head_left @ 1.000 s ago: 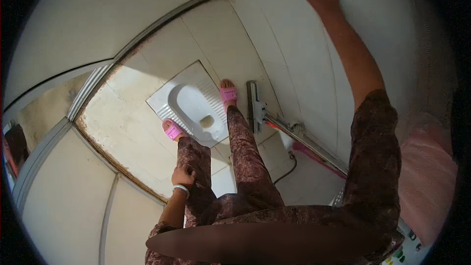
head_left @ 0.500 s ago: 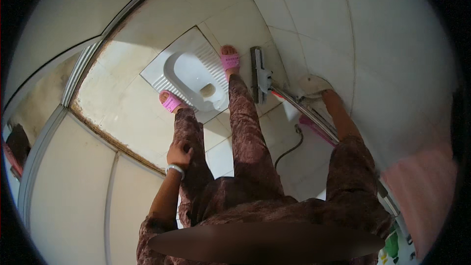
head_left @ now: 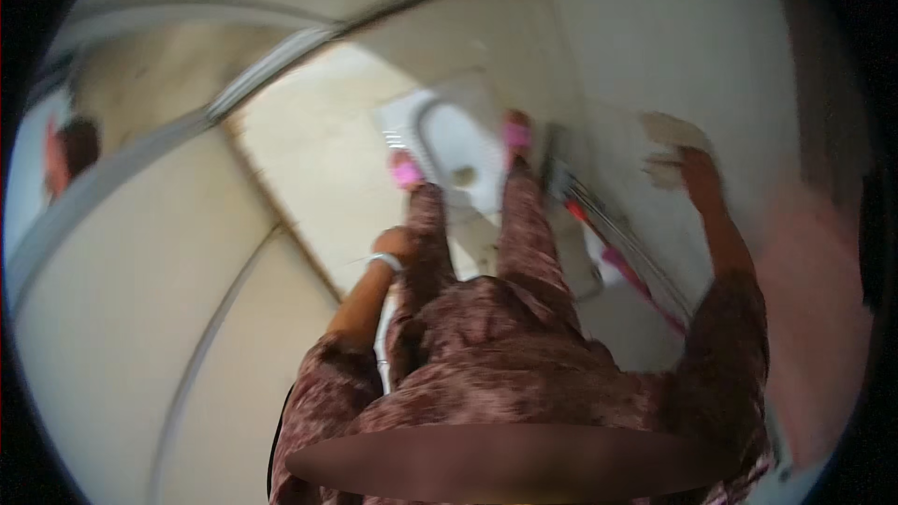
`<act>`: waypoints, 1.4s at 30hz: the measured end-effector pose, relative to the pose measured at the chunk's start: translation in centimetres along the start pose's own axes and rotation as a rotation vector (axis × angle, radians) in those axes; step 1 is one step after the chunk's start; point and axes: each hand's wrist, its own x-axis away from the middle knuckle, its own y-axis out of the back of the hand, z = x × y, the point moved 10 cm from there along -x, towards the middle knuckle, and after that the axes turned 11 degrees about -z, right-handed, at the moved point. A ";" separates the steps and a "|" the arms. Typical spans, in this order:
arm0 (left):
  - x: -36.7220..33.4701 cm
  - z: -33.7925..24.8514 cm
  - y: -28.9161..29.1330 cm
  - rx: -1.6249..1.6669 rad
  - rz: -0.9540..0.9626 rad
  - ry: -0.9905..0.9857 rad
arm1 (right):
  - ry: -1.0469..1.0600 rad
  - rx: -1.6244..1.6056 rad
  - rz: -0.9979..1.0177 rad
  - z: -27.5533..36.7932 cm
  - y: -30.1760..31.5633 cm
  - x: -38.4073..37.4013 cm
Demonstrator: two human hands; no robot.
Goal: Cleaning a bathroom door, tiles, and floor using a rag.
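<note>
My right hand [head_left: 700, 168] is raised beside the tiled wall [head_left: 692, 47] at the right, its fingers closed on a pale beige cloth [head_left: 675, 129]. Motion blur smears the cloth's edges, so I cannot tell whether it touches the tiles. My left hand [head_left: 397, 241], with a white bracelet [head_left: 383, 261] at the wrist, rests on my left leg near the knee; its fingers are blurred and mostly hidden. Ahead, a white squat toilet [head_left: 472, 136] is set in the floor, with my feet in pink slippers [head_left: 406, 172] on either side.
A sponge mop [head_left: 561, 173] leans between toilet and right wall, its metal pole running back toward me. Alongside it lies a red and pink stick [head_left: 636, 282]. Cream panels [head_left: 224, 318] and a metal door track [head_left: 271, 75] border the left side. Pinkish fabric [head_left: 814, 318] hangs far right.
My right hand has lifted the cloth from low by the mop to higher along the wall. The whole view has shifted, so the toilet sits further right. My left hand stays on my leg.
</note>
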 end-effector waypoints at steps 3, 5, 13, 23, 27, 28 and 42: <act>1.5 1.1 3.4 0.118 -0.091 0.173 | 0.138 0.455 -0.038 1.3 3.5 -6.3; 2.7 1.2 5.1 0.121 -0.161 0.198 | 0.058 0.286 -0.121 1.2 6.6 -10.5; 13.4 5.7 1.4 0.606 -0.390 0.547 | 0.047 -0.654 0.083 17.2 7.3 -20.7; 22.1 5.4 -7.6 1.451 -0.631 0.914 | 0.020 -0.877 0.592 41.7 12.3 -14.1; 26.2 6.0 -8.0 1.628 -0.728 0.947 | 0.062 -0.942 0.611 46.2 13.2 -13.0; 26.9 6.5 -8.9 1.647 -0.767 0.964 | 0.018 -1.000 0.586 46.8 13.0 -12.9; 35.2 21.3 -14.3 1.799 -0.860 1.048 | -0.192 -1.551 0.837 68.7 13.5 -9.8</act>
